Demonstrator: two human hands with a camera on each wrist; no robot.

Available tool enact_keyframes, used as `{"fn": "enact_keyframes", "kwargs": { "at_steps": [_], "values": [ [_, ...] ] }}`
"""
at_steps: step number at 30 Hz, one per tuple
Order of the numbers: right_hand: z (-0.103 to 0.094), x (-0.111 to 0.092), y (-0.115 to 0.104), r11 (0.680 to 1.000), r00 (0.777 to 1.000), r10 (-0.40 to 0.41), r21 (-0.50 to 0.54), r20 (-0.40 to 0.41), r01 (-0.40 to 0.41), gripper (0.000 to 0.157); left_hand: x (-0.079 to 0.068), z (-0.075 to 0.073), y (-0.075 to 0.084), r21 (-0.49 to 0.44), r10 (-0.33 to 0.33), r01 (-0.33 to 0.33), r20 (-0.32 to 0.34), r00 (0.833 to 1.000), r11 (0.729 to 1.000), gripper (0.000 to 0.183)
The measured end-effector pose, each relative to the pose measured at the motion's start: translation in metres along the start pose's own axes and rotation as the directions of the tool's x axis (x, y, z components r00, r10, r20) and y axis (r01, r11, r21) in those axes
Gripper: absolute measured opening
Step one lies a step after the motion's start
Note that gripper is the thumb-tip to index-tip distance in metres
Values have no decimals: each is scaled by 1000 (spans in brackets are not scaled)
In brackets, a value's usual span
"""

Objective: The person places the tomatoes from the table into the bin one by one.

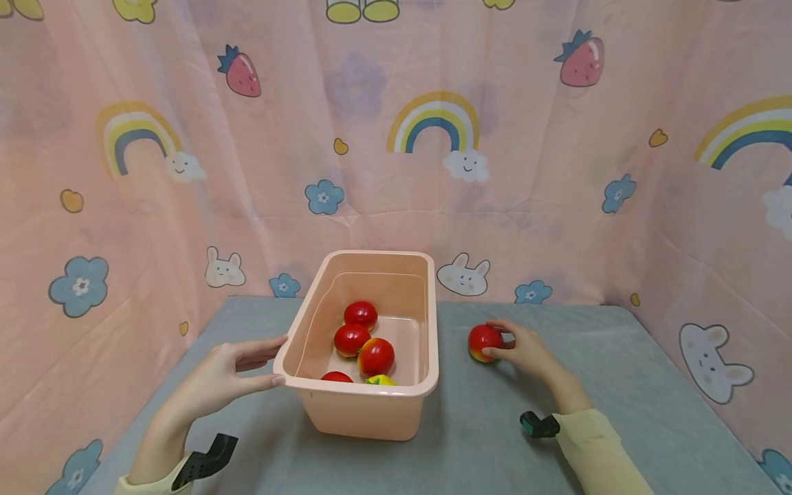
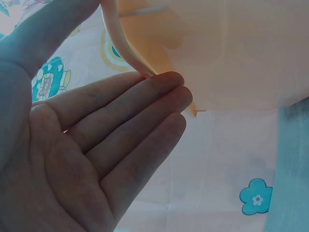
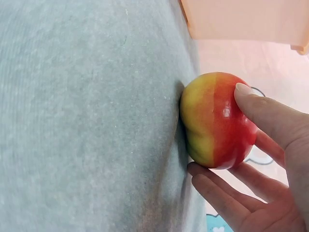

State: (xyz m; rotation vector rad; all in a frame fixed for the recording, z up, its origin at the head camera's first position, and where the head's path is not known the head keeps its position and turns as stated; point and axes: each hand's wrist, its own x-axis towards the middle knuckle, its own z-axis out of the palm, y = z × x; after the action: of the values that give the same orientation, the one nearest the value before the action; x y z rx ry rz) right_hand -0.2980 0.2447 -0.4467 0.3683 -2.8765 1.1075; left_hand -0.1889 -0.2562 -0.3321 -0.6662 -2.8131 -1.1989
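A peach-coloured plastic bin [image 1: 365, 412] stands on the table, holding several shiny red fruits that look like apples [image 1: 376, 357]. A yellow piece [image 1: 380, 379] shows partly behind the near rim. My left hand [image 1: 232, 375] touches the bin's left rim with fingers extended and thumb at the near corner; the left wrist view shows the fingertips against the rim [image 2: 126, 50]. To the bin's right, my right hand [image 1: 522, 350] pinches a red-and-yellow apple [image 3: 217, 121] between thumb and fingers. In the right wrist view the apple sits against the grey tabletop.
The grey cloth-covered table [image 1: 482, 440] reaches back to a pink curtain [image 1: 396, 220] printed with rainbows, rabbits and flowers. Dark bands [image 1: 204, 462] sit at both wrists. The bin's walls rise well above the fruit.
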Motion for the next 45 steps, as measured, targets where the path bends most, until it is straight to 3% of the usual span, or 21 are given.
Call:
{"fn": "enact_keyframes", "kwargs": {
  "at_steps": [17, 29, 45],
  "values": [
    [0, -3, 6, 999, 999, -16, 40, -39, 18, 62, 3, 0, -2, 5, -33, 33, -11, 999, 999, 62],
    [-1, -11, 9, 998, 998, 20, 61, -61, -16, 65, 3, 2, 2, -17, -8, 8, 11, 1000, 1000, 61],
    [-13, -26, -5, 999, 997, 13, 49, -75, -9, 65, -1, 0, 2, -21, 1, -1, -2, 1000, 1000, 59]
  ]
}}
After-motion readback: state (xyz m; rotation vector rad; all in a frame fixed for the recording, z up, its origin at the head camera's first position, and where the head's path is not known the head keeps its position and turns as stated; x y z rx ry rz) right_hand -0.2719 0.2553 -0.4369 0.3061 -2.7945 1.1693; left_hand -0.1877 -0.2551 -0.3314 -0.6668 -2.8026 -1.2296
